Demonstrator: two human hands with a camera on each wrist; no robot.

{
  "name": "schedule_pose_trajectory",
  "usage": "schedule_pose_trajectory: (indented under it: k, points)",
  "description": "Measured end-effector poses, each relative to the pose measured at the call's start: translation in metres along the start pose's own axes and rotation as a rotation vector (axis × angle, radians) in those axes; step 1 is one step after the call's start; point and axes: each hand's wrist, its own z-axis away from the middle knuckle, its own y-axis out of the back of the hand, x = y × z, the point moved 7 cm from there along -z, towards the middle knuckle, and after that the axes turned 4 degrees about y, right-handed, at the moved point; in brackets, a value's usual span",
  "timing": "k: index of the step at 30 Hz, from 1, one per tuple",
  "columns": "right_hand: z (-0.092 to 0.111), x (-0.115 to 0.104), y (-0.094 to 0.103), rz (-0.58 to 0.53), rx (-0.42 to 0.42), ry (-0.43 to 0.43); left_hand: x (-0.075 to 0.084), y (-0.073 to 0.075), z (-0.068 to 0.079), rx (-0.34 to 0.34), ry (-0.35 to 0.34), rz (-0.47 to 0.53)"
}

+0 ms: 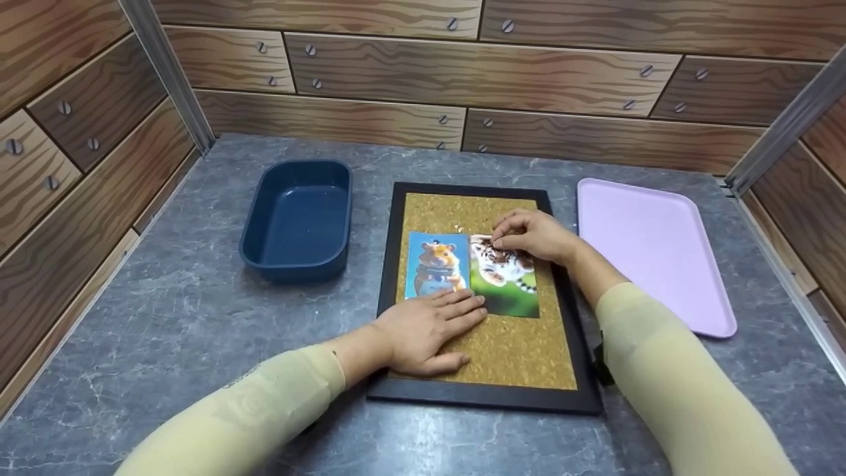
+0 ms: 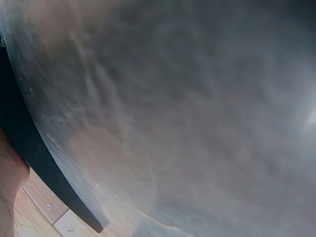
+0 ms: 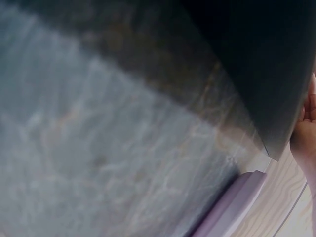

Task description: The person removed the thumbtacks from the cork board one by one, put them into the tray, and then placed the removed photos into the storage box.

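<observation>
A cork board (image 1: pixel 522 357) with a black frame lies on the table, bearing two pictures side by side. My left hand (image 1: pixel 426 330) lies flat with straight fingers across the lower edge of the hamster picture (image 1: pixel 443 261) and the cork, fingertips touching the tiger picture (image 1: pixel 505 291). At the tiger picture's top edge, my right hand (image 1: pixel 535 235) has its thumb and curled fingers brought together in a pinch. Whatever sits between those fingertips is hidden. A small dark spot marks the hamster picture's top. Both wrist views are mostly blurred; part of the right hand (image 3: pixel 305 136) shows in one.
Left of the board stands a deep blue bin (image 1: pixel 301 225). A flat lilac tray (image 1: pixel 648 254) lies to the right, close to my right forearm. Tiny pale bits (image 1: pixel 458 228) lie on the cork above the pictures. Wood-patterned walls (image 1: pixel 396 73) enclose the grey marbled table (image 1: pixel 165 317).
</observation>
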Motion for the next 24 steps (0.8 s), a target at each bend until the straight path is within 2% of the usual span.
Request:
schedule_pose_trajectory:
  k: [6,17,24]
  points:
    - [-0.001,0.001,0.004,-0.049,0.027,0.014,0.000,0.001,0.000,-0.009,0.004,-0.005]
    - [0.001,0.002,0.007,-0.210,0.087,-0.037,0.000,0.001,0.000,-0.017,0.012,-0.006]
    - [0.002,0.001,0.012,-0.225,0.097,-0.041,0.000,0.001,0.001,-0.006,0.011,0.017]
